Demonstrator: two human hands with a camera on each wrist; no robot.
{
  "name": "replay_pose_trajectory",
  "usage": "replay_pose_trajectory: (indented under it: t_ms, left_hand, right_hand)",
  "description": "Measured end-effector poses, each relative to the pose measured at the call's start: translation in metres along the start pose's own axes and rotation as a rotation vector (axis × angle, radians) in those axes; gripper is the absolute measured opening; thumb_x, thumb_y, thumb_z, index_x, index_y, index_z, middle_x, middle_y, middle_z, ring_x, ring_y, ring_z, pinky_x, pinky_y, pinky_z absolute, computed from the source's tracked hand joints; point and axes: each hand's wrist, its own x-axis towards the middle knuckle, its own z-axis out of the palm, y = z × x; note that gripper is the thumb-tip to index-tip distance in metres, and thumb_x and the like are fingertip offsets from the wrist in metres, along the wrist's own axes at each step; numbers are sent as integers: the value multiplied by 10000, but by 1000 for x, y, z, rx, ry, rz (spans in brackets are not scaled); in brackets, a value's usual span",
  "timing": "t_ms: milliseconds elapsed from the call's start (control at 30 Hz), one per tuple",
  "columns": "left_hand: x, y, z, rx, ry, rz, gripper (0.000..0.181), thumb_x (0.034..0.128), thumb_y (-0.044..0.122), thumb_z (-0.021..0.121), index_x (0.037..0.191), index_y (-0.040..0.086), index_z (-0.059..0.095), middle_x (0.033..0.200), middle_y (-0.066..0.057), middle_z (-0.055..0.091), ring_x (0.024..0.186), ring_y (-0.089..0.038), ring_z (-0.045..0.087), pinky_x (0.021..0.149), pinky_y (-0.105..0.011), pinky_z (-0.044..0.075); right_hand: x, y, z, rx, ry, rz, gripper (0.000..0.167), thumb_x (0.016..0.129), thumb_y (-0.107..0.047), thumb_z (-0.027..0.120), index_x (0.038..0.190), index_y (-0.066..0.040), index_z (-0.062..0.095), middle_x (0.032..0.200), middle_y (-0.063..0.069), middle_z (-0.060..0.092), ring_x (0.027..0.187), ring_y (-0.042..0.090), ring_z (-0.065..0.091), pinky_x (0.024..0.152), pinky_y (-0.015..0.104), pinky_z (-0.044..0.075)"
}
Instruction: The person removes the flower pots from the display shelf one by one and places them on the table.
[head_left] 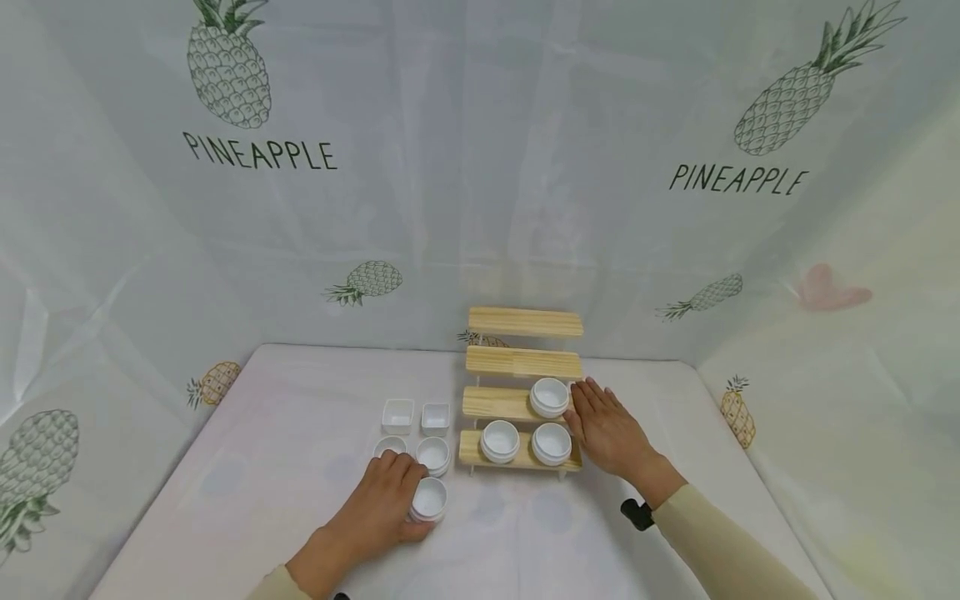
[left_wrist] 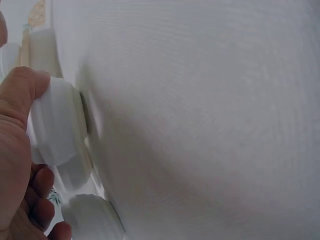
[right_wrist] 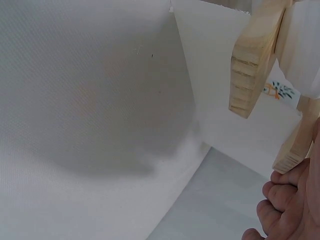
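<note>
In the head view my left hand (head_left: 378,504) grips a round white dish (head_left: 430,497) at the table's front left; the left wrist view shows the thumb against the dish's side (left_wrist: 55,122). My right hand (head_left: 611,429) lies with straight fingers at the right end of a four-step wooden rack (head_left: 495,403), beside a round white dish (head_left: 550,396) on the second step from the bottom. Two more round dishes (head_left: 500,440) (head_left: 551,443) stand on the bottom step. In the right wrist view the fingers (right_wrist: 282,197) are by a step's end.
Behind my left hand stand two round white dishes (head_left: 432,455) (head_left: 390,447) and two square ones (head_left: 398,415) (head_left: 435,418). A pineapple-print cloth (head_left: 510,183) hangs behind the white-covered table (head_left: 300,417).
</note>
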Motion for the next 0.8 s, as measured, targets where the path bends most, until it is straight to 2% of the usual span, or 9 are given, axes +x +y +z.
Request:
replay_pose_trajectory:
  t_ms: [200, 633, 800]
  left_hand:
    - [-1, -1, -2, 2, -4, -9, 682, 721, 579, 887, 1140, 96, 651, 1054, 12, 562, 975, -165, 426, 848, -360, 406]
    - [0, 2, -6, -12, -71, -23, 695, 734, 554, 882, 1185, 79, 649, 1091, 1, 563, 1018, -178, 433, 886, -391, 411]
    - [1, 1, -6, -4, -64, -22, 702, 725, 557, 885, 1182, 80, 647, 1086, -2, 565, 1013, -180, 433, 877, -387, 407]
  right_hand:
    - [0, 0, -1, -7, 12, -14, 632, 1154, -385, 365, 1557, 100, 405, 1621, 282, 416, 1545, 453, 343, 1235, 604, 295]
    - [-2, 0, 0, -10, 13, -14, 626, 1153, -371, 381, 1546, 115, 412, 1610, 298, 420, 1541, 456, 349, 1235, 602, 299]
    - [-1, -1, -2, -14, 15, -14, 623, 1152, -368, 383, 1546, 113, 414, 1611, 297, 419, 1540, 456, 350, 1234, 602, 300]
